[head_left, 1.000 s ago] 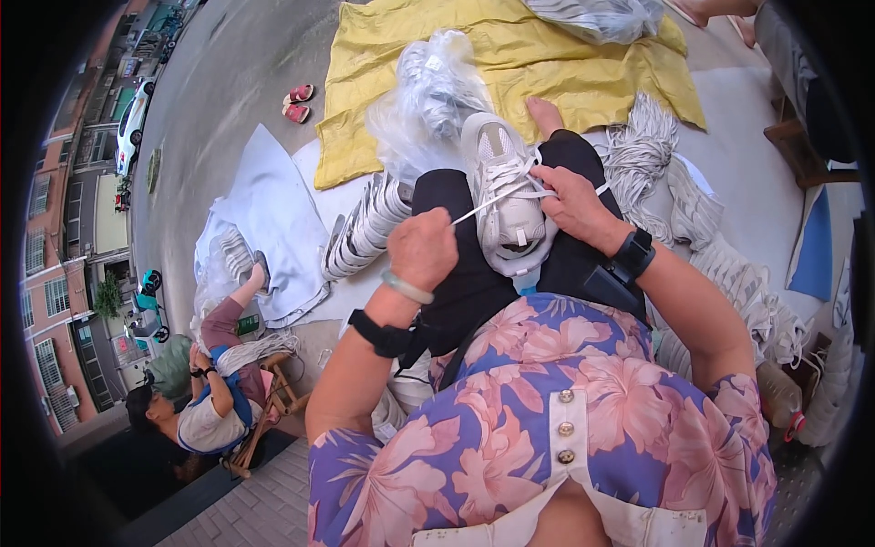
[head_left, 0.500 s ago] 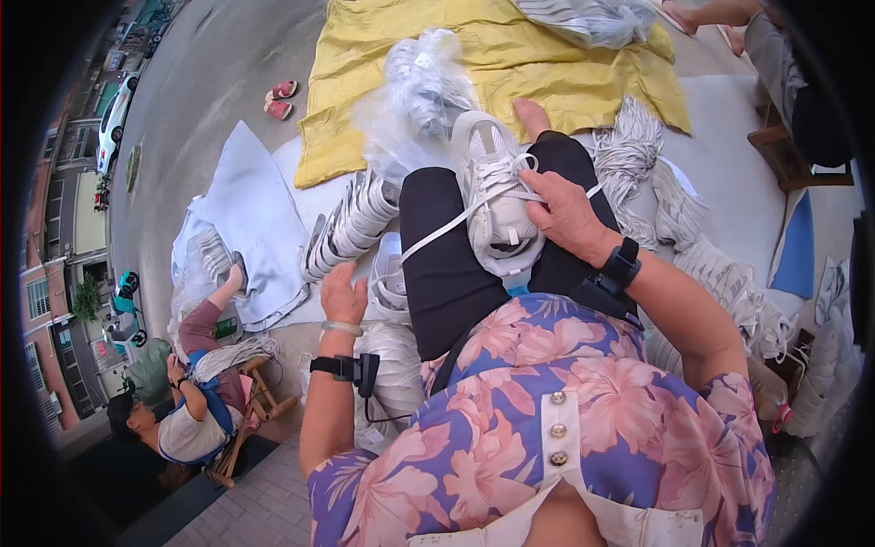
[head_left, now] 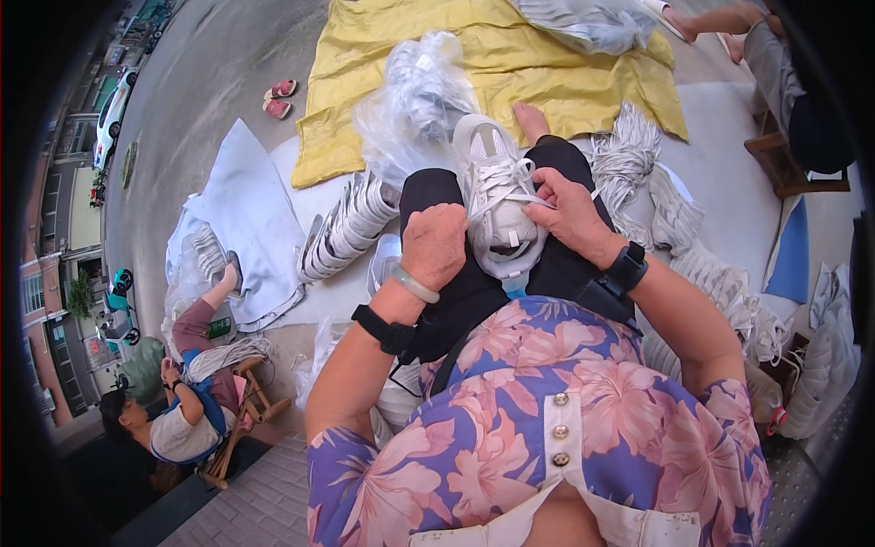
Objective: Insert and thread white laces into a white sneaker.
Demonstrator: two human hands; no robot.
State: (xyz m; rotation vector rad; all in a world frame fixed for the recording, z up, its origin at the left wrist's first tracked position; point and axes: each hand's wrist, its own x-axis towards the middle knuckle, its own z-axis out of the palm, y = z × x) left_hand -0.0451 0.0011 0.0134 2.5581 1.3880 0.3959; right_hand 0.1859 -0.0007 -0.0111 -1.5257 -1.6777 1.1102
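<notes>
Your left hand [head_left: 434,244] and right hand [head_left: 570,215] each pinch the white sneaker's [head_left: 497,196] lace [head_left: 510,187]; stacked shoes [head_left: 351,228] crowd your left, open mat [head_left: 720,173] right.

Shoe [head_left: 497,196] on lap, stacked soles [head_left: 351,228] to its left.

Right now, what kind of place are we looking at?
Probably an outdoor street-side workspot for lacing shoes: paved ground, a yellow sheet spread on it, rows of white shoes, and a parked car.
</notes>
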